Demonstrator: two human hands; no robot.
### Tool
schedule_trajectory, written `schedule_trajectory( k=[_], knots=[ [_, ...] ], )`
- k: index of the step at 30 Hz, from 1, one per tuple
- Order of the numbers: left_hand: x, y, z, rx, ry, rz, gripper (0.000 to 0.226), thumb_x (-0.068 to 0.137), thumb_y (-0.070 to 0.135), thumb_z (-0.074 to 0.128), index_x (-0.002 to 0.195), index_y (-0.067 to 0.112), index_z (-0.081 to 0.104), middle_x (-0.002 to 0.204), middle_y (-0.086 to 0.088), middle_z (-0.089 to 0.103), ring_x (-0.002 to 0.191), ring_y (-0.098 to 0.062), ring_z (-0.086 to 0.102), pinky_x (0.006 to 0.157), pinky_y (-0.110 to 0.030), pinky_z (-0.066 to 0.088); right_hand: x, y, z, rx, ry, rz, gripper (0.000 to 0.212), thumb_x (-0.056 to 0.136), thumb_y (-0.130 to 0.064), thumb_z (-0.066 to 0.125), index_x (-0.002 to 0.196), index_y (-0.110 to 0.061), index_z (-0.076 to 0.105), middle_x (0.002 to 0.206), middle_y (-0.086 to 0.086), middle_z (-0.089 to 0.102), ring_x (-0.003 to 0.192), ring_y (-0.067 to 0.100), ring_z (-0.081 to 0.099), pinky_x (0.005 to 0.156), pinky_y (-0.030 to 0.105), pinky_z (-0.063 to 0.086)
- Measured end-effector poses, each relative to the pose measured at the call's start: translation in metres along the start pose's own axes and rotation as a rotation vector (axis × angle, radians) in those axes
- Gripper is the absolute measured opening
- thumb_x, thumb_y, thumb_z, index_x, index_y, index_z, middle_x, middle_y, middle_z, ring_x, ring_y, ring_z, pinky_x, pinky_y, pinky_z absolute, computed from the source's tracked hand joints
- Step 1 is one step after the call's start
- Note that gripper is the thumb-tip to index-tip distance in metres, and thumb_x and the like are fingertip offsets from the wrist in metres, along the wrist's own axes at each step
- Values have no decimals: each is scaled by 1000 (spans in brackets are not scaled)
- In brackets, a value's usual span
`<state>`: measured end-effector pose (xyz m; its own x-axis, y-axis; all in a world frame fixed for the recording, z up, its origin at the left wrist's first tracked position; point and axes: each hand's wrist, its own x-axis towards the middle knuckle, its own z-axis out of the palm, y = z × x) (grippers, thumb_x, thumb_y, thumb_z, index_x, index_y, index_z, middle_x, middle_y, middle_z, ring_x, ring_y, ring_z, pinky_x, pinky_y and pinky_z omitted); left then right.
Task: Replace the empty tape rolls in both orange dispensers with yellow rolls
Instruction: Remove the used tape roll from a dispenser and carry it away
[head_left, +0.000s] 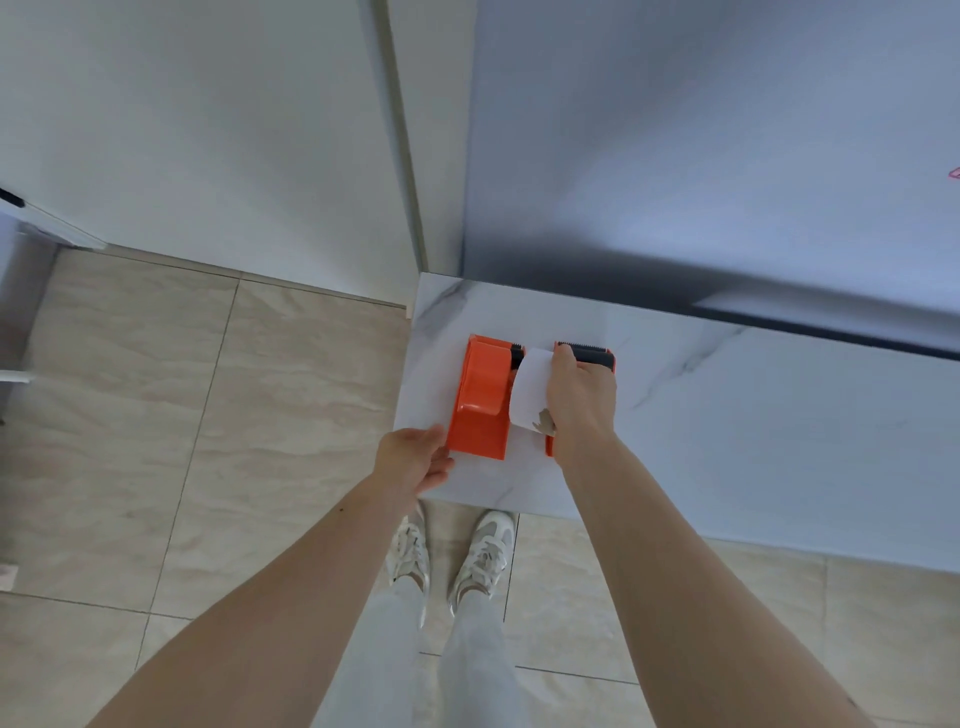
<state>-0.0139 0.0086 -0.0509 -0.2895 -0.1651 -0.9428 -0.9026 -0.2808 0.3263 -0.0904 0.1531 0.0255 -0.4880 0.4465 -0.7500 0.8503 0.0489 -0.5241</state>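
Note:
Two orange tape dispensers lie side by side near the left end of a white marble counter (727, 441). The left dispenser (480, 400) is fully visible, its black cutter end pointing away from me. My left hand (415, 460) is at its near left corner, fingers apart, touching or nearly touching it. My right hand (579, 400) lies on top of the right dispenser (592, 353) and hides most of it; only its black toothed end and an orange edge show. A white roll or core (530, 387) sits between the dispensers against my right hand. No yellow roll is in view.
The counter's left edge and front edge are close to the dispensers. A grey glossy panel (727, 156) rises behind the counter and a white wall (208, 130) stands to the left. Below are beige floor tiles (208, 415) and my white shoes (488, 551).

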Motion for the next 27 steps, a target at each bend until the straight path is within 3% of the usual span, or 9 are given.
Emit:
schedule_trajectory(
  k=[2,4,7,11,15,17,19,22,27],
  knots=[
    [-3,9,1,45,44,-19,24,101,19,48,78,14,46,72,-5,42,59,-16,41,54,-26,33,-2,-2,-2,2,5,3,19,99,-33,47,91,-18,56,79,-1,58,88,26,62,81,39,55],
    [-7,20,-1,101,119,-6,23,101,30,50,95,8,50,84,-6,49,72,-20,50,64,-31,42,-5,-3,-5,12,15,3,16,99,-31,48,90,-19,53,80,-2,58,92,27,63,90,45,56],
    [-7,35,-6,133,192,42,67,87,53,57,123,-3,54,117,-11,63,106,-32,61,98,-45,49,-12,-8,-11,48,28,-4,24,100,-28,47,76,-24,49,78,-2,56,85,24,60,91,47,55],
    [-18,59,0,186,203,201,100,56,71,47,129,4,58,128,-15,63,112,-36,62,100,-52,50,-26,-17,-24,89,8,-49,28,100,-27,45,75,-17,53,72,-2,57,76,22,59,75,38,55],
    [-109,100,37,213,104,418,62,87,51,53,136,13,53,131,-10,59,116,-31,60,100,-51,50,-40,-24,-42,113,-40,-171,40,100,-33,43,69,-7,49,71,4,54,72,19,55,63,31,47],
    [-129,104,52,300,14,499,67,84,56,50,138,16,51,135,-13,57,119,-35,58,102,-55,48,-49,-26,-51,139,-63,-251,42,101,-36,41,74,-5,50,75,15,51,72,22,52,60,29,41],
    [-144,107,65,363,-106,535,81,72,74,47,138,26,49,136,-7,59,117,-30,61,100,-55,49,-57,-27,-60,182,-93,-314,50,102,-37,39,83,7,55,81,26,59,72,23,56,61,29,44],
    [-159,109,81,453,-241,511,87,70,79,46,137,24,50,133,-7,61,120,-31,60,105,-56,45,-71,-27,-75,231,-92,-374,51,104,-37,40,92,9,59,78,18,59,69,17,55,62,29,45],
    [-184,105,99,449,-430,382,55,91,59,57,138,32,51,126,0,64,115,-23,63,99,-51,51,-87,-17,-107,343,-93,-384,44,105,-33,42,86,-1,65,75,5,59,67,11,56,60,23,48]
  ],
)
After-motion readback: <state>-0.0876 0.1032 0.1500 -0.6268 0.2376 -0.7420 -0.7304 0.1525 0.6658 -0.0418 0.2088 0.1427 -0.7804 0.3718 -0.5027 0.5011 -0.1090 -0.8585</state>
